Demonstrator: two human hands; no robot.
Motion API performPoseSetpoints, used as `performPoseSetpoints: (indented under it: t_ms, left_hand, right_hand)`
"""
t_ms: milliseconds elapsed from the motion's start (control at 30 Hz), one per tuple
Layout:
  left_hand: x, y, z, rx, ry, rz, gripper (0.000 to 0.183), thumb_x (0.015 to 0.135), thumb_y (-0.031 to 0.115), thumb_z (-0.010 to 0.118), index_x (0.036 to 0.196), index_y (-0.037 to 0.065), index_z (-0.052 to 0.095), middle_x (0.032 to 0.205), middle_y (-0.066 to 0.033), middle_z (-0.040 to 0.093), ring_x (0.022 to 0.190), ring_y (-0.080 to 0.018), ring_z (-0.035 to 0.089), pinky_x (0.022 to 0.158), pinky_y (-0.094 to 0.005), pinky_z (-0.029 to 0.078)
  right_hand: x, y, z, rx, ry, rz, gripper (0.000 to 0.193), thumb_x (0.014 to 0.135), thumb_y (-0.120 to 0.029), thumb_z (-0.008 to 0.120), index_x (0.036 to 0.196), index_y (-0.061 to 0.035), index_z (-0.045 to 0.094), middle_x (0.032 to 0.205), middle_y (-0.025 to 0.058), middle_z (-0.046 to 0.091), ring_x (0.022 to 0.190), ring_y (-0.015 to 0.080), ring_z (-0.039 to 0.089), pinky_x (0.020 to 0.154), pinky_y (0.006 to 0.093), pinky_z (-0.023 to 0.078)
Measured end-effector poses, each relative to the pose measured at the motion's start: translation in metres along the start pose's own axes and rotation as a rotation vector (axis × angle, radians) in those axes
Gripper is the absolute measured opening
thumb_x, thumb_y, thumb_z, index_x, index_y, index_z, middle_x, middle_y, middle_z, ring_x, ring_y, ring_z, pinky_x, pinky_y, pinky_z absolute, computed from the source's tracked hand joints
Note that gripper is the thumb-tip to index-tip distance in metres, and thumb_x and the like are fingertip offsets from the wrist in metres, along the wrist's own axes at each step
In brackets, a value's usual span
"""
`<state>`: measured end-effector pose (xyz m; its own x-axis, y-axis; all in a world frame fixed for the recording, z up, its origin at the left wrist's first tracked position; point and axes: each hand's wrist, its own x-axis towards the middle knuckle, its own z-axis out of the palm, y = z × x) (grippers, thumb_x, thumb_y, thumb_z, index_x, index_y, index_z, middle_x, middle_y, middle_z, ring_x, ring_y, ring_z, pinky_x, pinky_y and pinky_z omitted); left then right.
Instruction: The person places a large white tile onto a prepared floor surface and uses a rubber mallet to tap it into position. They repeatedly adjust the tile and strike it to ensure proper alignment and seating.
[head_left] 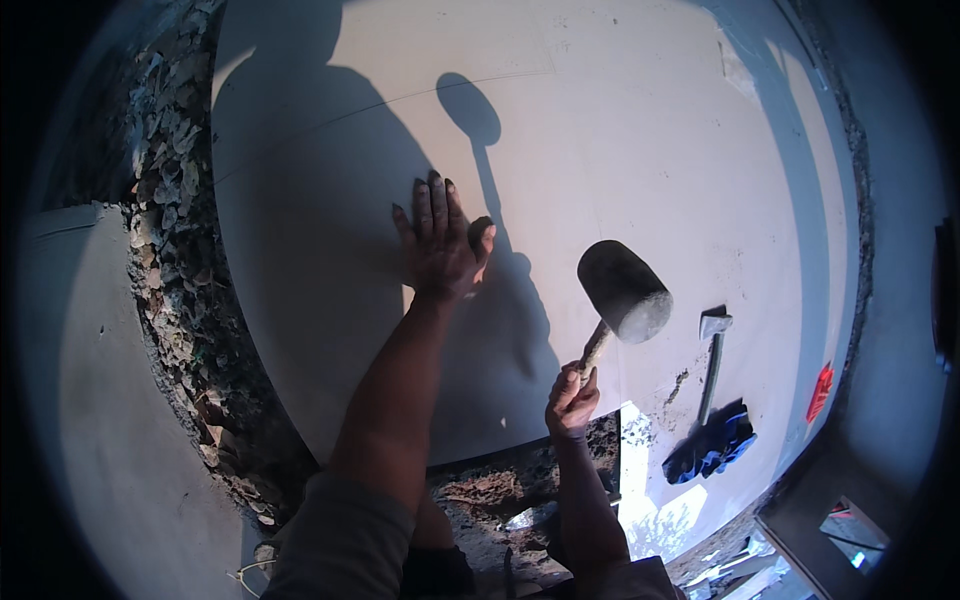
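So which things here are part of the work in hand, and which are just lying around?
In use:
left hand flat on the large pale tile
right hand holding the rubber mallet

Lying about:
small hammer
blue cloth
red object

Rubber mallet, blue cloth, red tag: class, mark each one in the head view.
rubber mallet (624, 290): head view, on the dark head.
blue cloth (712, 447): head view, middle of the crumpled folds.
red tag (819, 392): head view, centre of its face.

Left hand (440, 245) flat on pale tile (620, 130), right hand (572, 400) gripping rubber mallet (622, 292)
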<state>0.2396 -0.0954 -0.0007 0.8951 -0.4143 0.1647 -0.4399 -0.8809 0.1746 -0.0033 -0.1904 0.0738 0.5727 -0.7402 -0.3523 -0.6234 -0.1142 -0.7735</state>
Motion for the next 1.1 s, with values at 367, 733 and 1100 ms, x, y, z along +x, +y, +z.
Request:
performPoseSetpoints:
  t_ms: [367,733,1100]
  left_hand:
    - [0.001,-0.028,-0.016,-0.028,-0.086,-0.016,0.086,0.091,0.058,0.043,0.147,-0.004,0.024,0.155,-0.0208,0.021,0.145,-0.0348,0.016,0.114,-0.06,0.01]
    - [-0.006,-0.067,-0.007,-0.074,-0.078,-0.246,0.089,0.091,0.059,0.04,0.148,-0.006,0.019,0.157,-0.021,0.015,0.146,-0.0365,0.009,0.115,-0.0585,0.008]
    - [0.001,-0.069,-0.005,-0.085,-0.156,-0.265,0.099,0.085,0.065,0.039,0.15,-0.005,0.01,0.159,-0.0203,0.002,0.148,-0.0346,0.0,0.115,-0.0599,0.001]
  right_hand:
    - [-0.008,-0.098,-0.003,-0.065,-0.127,-0.125,0.043,0.101,-0.038,0.046,0.096,0.0041,0.05,0.061,0.0105,0.05,0.055,0.0168,0.047,0.052,0.0338,0.04]
    - [0.087,-0.125,0.111,-0.324,-0.018,-0.238,0.034,0.098,-0.035,0.053,0.101,-0.0021,0.053,0.075,0.0226,0.062,0.07,0.0397,0.062,0.064,0.0417,0.048]
    - [0.117,-0.16,0.153,-0.402,-0.24,-0.306,0.045,0.099,-0.043,0.047,0.094,0.0019,0.054,0.073,0.0251,0.062,0.075,0.044,0.063,0.065,0.0482,0.047]
